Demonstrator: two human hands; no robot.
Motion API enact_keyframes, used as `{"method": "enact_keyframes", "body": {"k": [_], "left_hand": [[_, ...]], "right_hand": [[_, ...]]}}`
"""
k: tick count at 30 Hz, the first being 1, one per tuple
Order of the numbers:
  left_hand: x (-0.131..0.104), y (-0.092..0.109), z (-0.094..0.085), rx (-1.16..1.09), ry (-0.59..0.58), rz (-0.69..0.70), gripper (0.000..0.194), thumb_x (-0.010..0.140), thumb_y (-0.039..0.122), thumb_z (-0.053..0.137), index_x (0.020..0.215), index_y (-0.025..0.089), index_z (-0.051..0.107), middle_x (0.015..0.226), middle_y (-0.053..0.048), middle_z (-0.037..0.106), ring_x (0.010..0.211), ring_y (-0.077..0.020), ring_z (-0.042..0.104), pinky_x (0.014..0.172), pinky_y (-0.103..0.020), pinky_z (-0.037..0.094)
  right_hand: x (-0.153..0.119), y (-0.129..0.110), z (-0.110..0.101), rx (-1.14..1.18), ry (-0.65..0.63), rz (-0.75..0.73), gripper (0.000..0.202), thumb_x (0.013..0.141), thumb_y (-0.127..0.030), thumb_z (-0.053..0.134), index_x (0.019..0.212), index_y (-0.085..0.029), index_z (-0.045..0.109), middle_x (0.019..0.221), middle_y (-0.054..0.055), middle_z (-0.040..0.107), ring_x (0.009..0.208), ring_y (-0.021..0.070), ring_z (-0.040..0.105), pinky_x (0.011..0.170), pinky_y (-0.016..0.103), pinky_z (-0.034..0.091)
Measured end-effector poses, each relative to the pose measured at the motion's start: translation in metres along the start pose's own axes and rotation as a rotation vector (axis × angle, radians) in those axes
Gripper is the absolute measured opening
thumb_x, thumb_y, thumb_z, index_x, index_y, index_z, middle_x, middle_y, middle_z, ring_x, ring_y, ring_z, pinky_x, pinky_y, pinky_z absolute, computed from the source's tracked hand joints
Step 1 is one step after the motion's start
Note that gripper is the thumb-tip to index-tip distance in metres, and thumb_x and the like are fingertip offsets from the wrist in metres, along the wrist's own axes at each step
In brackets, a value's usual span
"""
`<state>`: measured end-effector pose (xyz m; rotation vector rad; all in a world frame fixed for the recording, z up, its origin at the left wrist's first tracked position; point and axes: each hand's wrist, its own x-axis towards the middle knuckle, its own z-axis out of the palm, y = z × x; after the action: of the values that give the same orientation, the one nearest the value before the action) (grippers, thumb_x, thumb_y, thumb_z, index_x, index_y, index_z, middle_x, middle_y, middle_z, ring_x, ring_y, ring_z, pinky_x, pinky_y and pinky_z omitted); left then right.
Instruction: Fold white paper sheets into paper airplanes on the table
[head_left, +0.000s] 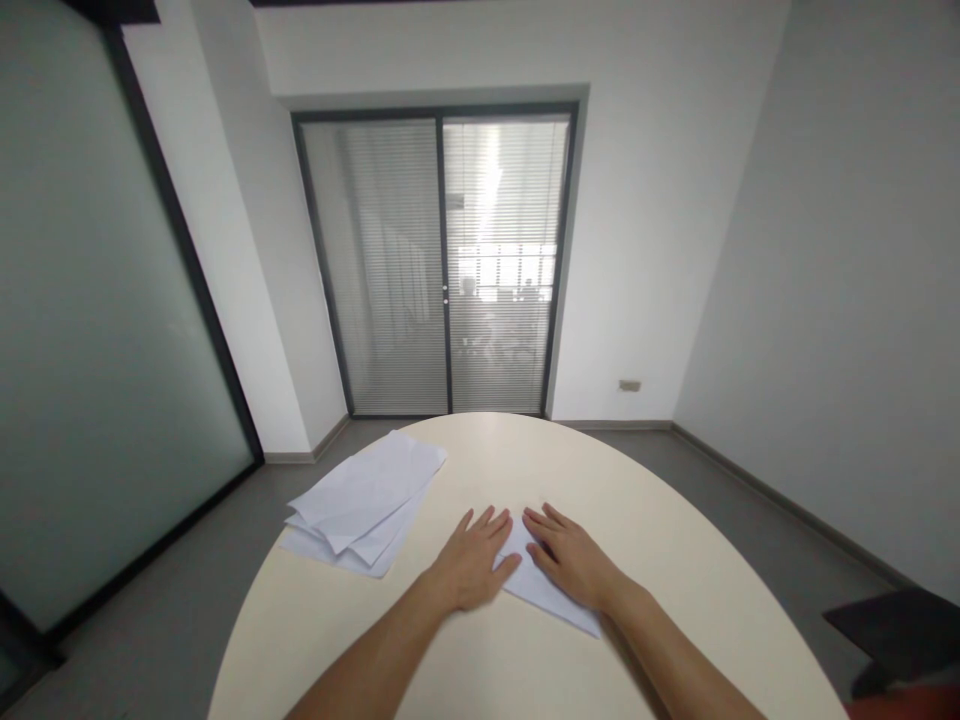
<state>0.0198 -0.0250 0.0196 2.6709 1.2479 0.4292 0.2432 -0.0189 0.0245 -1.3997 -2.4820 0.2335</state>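
A folded sheet of white paper [541, 588] lies on the pale table, with its lower right corner pointing toward me. My left hand [474, 562] rests flat at the paper's left edge, fingers stretched out and thumb over the sheet. On the other side my right hand [574, 560] lies over the paper's upper right part, its fingers spread and pointing up and left. The two hands cover much of the sheet, so its full outline is hidden. Neither hand grips anything.
A loose stack of white paper sheets [367, 495] sits at the table's left edge. The round table [652, 560] has a curved rim. Beyond it stand glass doors with blinds [442, 260]. A dark object [900, 625] is at the lower right.
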Motion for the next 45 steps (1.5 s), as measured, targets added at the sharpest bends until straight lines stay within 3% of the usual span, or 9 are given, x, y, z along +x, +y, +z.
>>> {"method": "enact_keyframes", "body": {"k": [5,12,15,21,24,33,37,45], "left_hand": [[0.0,-0.002,0.002,0.059,-0.049,-0.121,0.068,0.098,0.059,0.018,0.152,0.017,0.024,0.158,-0.007,0.02,0.147,-0.0289,0.01,0.118,-0.052,0.009],[0.002,-0.004,0.008,0.116,0.013,-0.203,0.068,0.097,0.056,0.02,0.15,0.013,0.029,0.157,-0.01,0.024,0.146,-0.0302,0.014,0.118,-0.052,0.01],[0.001,-0.004,0.006,0.103,0.014,-0.16,0.066,0.098,0.052,0.024,0.15,0.012,0.028,0.157,-0.012,0.024,0.146,-0.0284,0.015,0.118,-0.051,0.011],[-0.001,-0.002,-0.006,-0.012,-0.046,0.178,0.055,0.096,0.038,0.037,0.148,0.02,0.032,0.154,-0.006,0.033,0.143,-0.0223,0.025,0.118,-0.043,0.021],[-0.001,-0.002,-0.008,-0.046,-0.036,0.244,0.055,0.093,0.035,0.043,0.146,0.021,0.037,0.152,-0.007,0.036,0.141,-0.0229,0.031,0.116,-0.042,0.025],[0.001,0.0,-0.006,-0.025,0.02,0.21,0.052,0.09,0.035,0.049,0.141,0.022,0.044,0.147,-0.007,0.044,0.138,-0.0229,0.037,0.115,-0.045,0.026],[0.001,0.004,-0.007,0.008,0.076,0.144,0.048,0.091,0.037,0.05,0.137,0.024,0.049,0.144,-0.006,0.049,0.133,-0.0227,0.044,0.114,-0.046,0.026],[0.0,0.006,-0.007,0.043,0.133,0.084,0.043,0.089,0.037,0.053,0.13,0.026,0.054,0.138,-0.004,0.055,0.126,-0.0235,0.049,0.114,-0.047,0.024]], "right_hand": [[0.0,0.001,-0.001,-0.008,-0.018,0.027,0.056,0.095,-0.045,0.038,0.142,-0.015,0.047,0.15,0.007,0.041,0.142,0.0299,0.029,0.119,0.044,0.024],[0.001,0.003,0.0,-0.088,0.019,0.16,0.053,0.094,-0.043,0.037,0.139,-0.017,0.051,0.148,0.006,0.046,0.141,0.0307,0.031,0.116,0.046,0.028],[0.001,0.003,0.002,-0.113,0.032,0.164,0.053,0.095,-0.042,0.036,0.138,-0.015,0.052,0.147,0.008,0.046,0.141,0.0304,0.032,0.116,0.045,0.027],[0.001,0.001,0.003,-0.016,-0.003,0.08,0.057,0.099,-0.045,0.028,0.143,-0.014,0.044,0.151,0.011,0.039,0.142,0.0256,0.03,0.117,0.045,0.024],[0.001,0.0,0.002,0.018,-0.02,0.019,0.057,0.099,-0.047,0.025,0.142,-0.016,0.045,0.15,0.011,0.04,0.141,0.0237,0.032,0.117,0.045,0.024],[0.001,-0.009,0.002,-0.007,-0.023,0.038,0.055,0.098,-0.047,0.029,0.143,-0.019,0.045,0.151,0.011,0.039,0.141,0.0273,0.033,0.116,0.049,0.024],[0.002,-0.005,0.005,-0.038,-0.016,0.104,0.059,0.096,-0.049,0.035,0.144,-0.015,0.043,0.151,0.012,0.038,0.141,0.0304,0.032,0.115,0.05,0.025],[0.002,0.003,0.01,-0.065,0.03,0.057,0.06,0.096,-0.05,0.034,0.143,-0.014,0.045,0.149,0.012,0.042,0.141,0.0298,0.031,0.115,0.046,0.026]]}}
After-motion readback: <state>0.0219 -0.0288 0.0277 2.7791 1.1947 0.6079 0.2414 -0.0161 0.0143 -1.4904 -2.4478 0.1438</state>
